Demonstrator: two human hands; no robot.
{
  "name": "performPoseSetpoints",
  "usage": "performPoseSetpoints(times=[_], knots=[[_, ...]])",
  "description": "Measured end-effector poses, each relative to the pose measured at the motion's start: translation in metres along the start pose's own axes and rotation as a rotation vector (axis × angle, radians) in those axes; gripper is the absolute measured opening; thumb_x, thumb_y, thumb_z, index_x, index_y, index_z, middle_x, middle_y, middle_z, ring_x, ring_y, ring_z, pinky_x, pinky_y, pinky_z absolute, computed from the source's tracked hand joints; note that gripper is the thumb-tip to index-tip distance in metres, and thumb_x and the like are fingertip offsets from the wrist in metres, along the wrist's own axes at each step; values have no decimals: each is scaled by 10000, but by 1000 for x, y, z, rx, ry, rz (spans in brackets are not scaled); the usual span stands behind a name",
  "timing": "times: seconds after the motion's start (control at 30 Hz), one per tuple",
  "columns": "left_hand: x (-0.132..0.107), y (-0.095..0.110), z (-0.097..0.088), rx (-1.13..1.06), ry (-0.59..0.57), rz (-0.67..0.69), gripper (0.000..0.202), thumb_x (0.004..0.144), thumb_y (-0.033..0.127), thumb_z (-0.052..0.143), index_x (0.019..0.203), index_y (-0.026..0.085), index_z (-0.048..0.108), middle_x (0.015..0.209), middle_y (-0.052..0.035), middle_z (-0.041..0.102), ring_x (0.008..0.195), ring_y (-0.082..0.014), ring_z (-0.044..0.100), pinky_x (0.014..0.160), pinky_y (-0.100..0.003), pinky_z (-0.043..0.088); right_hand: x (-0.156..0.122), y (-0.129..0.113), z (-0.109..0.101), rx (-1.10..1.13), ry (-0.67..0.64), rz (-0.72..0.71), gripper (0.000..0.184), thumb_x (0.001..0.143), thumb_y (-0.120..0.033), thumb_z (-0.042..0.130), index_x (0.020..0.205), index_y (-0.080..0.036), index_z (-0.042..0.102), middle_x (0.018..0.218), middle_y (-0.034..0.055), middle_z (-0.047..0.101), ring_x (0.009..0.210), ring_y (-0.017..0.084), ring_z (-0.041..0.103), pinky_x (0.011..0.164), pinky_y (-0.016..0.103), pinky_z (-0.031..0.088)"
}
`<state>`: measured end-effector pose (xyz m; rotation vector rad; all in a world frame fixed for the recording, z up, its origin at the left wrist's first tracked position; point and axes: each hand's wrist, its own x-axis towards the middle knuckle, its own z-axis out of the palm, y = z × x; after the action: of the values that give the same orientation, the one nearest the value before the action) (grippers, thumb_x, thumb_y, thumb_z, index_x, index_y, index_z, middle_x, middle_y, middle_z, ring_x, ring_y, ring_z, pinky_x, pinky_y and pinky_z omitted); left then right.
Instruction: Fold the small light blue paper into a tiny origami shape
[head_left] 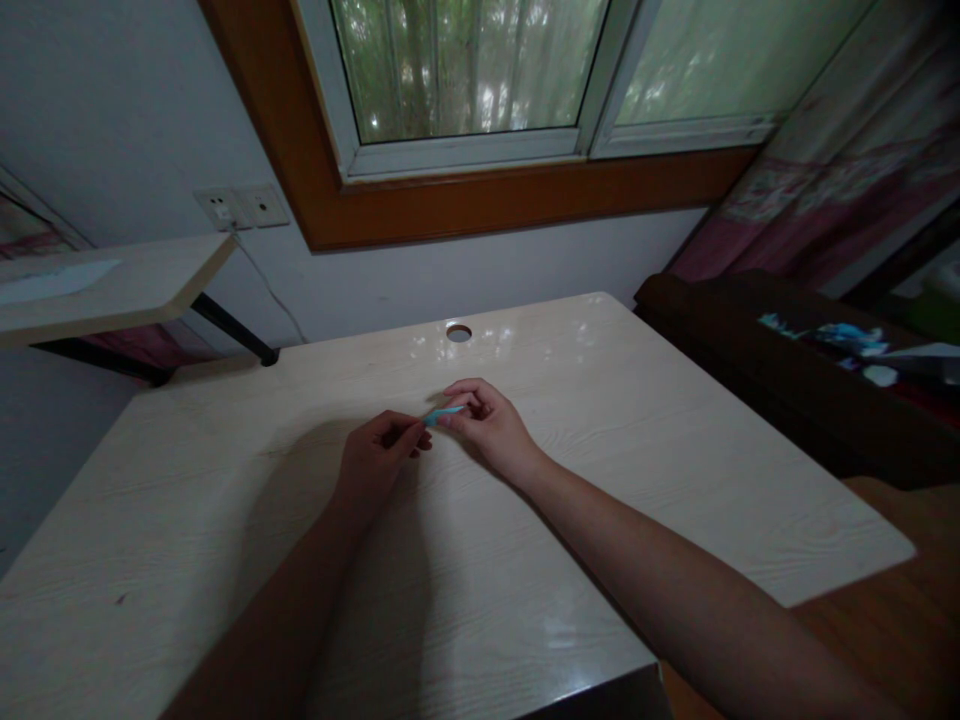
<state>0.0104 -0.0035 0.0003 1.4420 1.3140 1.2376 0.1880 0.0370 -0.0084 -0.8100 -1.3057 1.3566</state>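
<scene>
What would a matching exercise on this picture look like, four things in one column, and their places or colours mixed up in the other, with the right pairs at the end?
Things:
1. Light-blue strip
2. Round hole
3. Wall sockets
4. Curtain

Places or colours:
A. In the desk top, near its far edge
B. Pale above, pink below
C. Held between the left hand and the right hand
D. To the left of the window in the picture

Right pairs: 1-C, 2-A, 3-D, 4-B.
</scene>
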Motion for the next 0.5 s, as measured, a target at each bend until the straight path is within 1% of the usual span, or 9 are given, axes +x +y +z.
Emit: performPoseSetpoints(times=[0.27, 0.37, 0.5], knots=[[0, -1, -1, 113, 64, 26, 172, 833, 352, 679, 810, 184, 709, 706, -28, 740, 646, -157, 686, 640, -259, 543, 0, 1, 2, 4, 27, 1, 276, 692, -279, 821, 893, -219, 642, 766, -18, 647, 671, 120, 579, 650, 265, 455], [-2, 1, -1, 169, 85, 42, 155, 842, 332, 661, 813, 186, 705, 712, -24, 741, 665, -166, 697, 662, -268, 542, 0, 1, 3, 10, 28, 4, 274, 687, -277, 823, 870, -213, 630, 771, -17, 652, 680, 120, 582, 651, 264, 452], [-4, 2, -1, 265, 105, 90, 123, 845, 294, 640, 785, 198, 687, 710, -15, 727, 682, -173, 693, 671, -272, 533, 0, 2, 3, 6, 28, 12, 283, 682, -301, 826, 841, -212, 609, 730, -27, 630, 653, 119, 568, 633, 263, 450]])
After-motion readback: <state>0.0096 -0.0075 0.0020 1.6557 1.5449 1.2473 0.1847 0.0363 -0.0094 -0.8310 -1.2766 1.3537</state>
